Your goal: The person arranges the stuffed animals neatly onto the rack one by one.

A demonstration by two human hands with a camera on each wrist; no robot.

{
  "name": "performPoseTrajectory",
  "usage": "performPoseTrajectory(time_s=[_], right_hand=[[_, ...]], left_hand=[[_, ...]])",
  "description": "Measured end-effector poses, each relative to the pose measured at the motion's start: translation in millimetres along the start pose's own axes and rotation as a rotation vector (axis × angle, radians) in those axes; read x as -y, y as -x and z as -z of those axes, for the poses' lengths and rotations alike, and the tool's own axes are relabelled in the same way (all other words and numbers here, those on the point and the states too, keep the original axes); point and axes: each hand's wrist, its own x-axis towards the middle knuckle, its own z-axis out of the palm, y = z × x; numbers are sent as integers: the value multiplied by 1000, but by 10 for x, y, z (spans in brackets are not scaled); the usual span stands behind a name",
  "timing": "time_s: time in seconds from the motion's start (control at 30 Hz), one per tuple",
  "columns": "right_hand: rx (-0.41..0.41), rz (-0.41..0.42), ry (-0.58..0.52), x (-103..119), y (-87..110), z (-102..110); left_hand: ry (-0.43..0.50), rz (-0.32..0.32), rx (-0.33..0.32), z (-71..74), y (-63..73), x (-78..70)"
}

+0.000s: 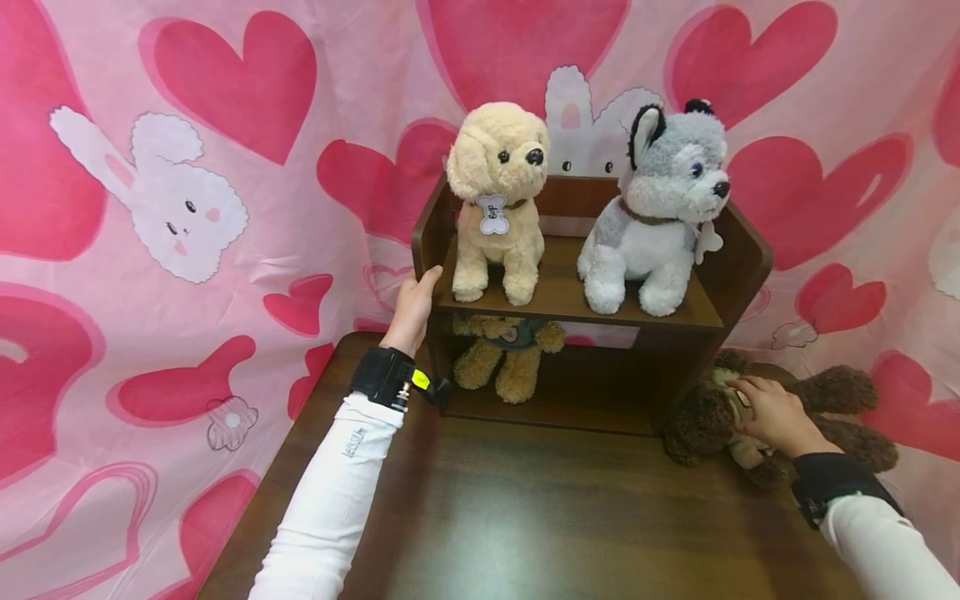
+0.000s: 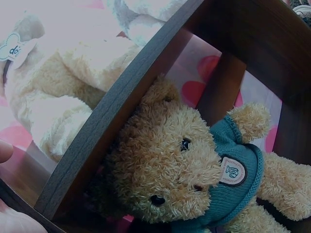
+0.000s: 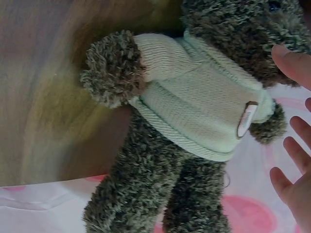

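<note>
My left hand grips the left side panel of a small dark-wood shelf, thumb on the inner side, other fingers hidden behind it. My right hand is over a dark brown teddy bear in a pale green sweater, lying on its back to the right of the shelf. In the right wrist view its fingers are spread beside the bear's head and sweater. On the shelf's top sit a cream toy dog and a grey-and-white toy husky. A tan teddy bear in a teal sweater sits in the lower compartment.
The shelf stands towards the back of a dark wooden table. Behind and around hangs a pink cloth printed with hearts and rabbits. The brown bear's legs point right, towards the cloth.
</note>
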Motion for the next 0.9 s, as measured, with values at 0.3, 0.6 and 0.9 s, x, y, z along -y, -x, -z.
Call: performPoseTrajectory(time_s=[0.3, 0.6, 0.9], right_hand=[[4, 10, 3, -100, -23, -125], [-13, 26, 34, -170, -50, -300], [29, -7, 49, -120, -45, -348]], left_hand=[[-8, -5, 0, 0, 16, -20], [-22, 3, -5, -3, 8, -25], [-17, -10, -4, -6, 14, -14]])
